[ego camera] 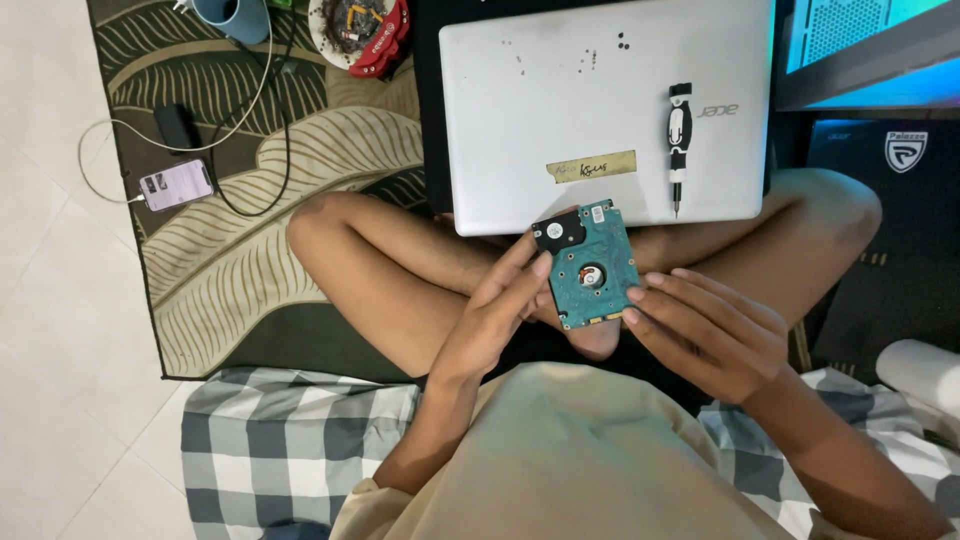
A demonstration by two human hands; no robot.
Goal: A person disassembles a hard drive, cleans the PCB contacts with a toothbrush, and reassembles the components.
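Both hands, left hand (495, 305) and right hand (705, 325), pinch the flat rectangular green-circuit-board hard drive (587, 264) between fingertips at its side edges.

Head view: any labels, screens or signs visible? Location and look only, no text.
Yellow rectangular tape label: on the silver laptop lid, near its front edge, handwritten marks.
Small white sticker: top corner of the green hard-drive circuit board held by both hands.
Lit smartphone screen: on the leaf-patterned rug, left, pale purple, cable attached.
Glowing blue monitor: top right.
White shield emblem: black surface, right.
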